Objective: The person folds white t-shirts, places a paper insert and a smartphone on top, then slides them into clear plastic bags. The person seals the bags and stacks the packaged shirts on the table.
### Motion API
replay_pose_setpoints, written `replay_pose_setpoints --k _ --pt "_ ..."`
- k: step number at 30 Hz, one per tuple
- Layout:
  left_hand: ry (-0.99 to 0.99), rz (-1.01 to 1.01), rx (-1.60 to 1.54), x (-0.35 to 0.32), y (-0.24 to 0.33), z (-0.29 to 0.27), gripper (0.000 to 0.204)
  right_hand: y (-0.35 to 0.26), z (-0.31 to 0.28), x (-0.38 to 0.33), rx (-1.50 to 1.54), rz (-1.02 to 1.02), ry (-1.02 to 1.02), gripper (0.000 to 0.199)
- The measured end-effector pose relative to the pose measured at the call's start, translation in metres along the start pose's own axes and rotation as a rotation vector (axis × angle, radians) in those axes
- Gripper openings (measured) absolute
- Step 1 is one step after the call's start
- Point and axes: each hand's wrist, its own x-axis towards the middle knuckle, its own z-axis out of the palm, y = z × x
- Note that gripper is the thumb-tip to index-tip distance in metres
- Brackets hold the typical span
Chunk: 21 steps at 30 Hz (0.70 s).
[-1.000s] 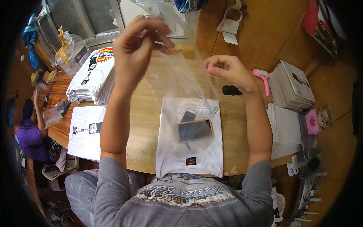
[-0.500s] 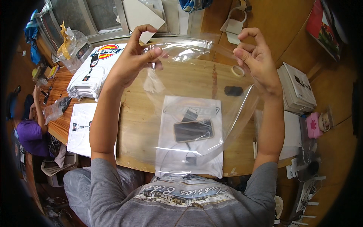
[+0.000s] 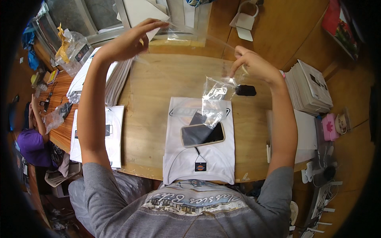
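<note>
A clear plastic bag [image 3: 214, 93] is stretched in the air over the far part of the table. My left hand [image 3: 129, 41] grips its far left part, fingers bent over and closed on the film. My right hand [image 3: 256, 66] pinches the bag's right side, and a crumpled, shiny part hangs below those fingers. Beneath lies a folded white T-shirt [image 3: 178, 158] with a small black hang tag [image 3: 201, 166]. A smartphone [image 3: 212, 136] rests on the shirt, partly seen through the film. Just below my right hand sits a small black object [image 3: 246, 90] on the table.
Stacked folded white shirts [image 3: 119, 79] stand at the left, with another folded shirt [image 3: 115, 135] nearer. At the right are a white pile of packs [image 3: 309, 87], a pink box [image 3: 329, 127] and a tape roll [image 3: 341, 126]. A person in purple [image 3: 31, 144] sits at far left.
My left hand has moved left and turned over; my right hand has shifted slightly left and down. The bag has swung up and away, uncovering more of the shirt and its tag.
</note>
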Motion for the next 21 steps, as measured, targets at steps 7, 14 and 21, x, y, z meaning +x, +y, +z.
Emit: replay_pose_setpoints --k 7,14,21 --pt "1.638 0.527 0.494 0.028 -0.016 0.019 0.018 0.015 0.019 0.04 -0.754 0.289 1.048 0.019" --pt "0.989 -0.33 -0.252 0.005 -0.102 0.181 0.004 0.062 0.131 0.013 -0.208 0.386 1.142 0.012" --pt "0.627 -0.821 -0.273 -0.017 -0.135 0.277 0.008 0.116 0.246 -0.021 0.579 0.549 0.701 0.009"
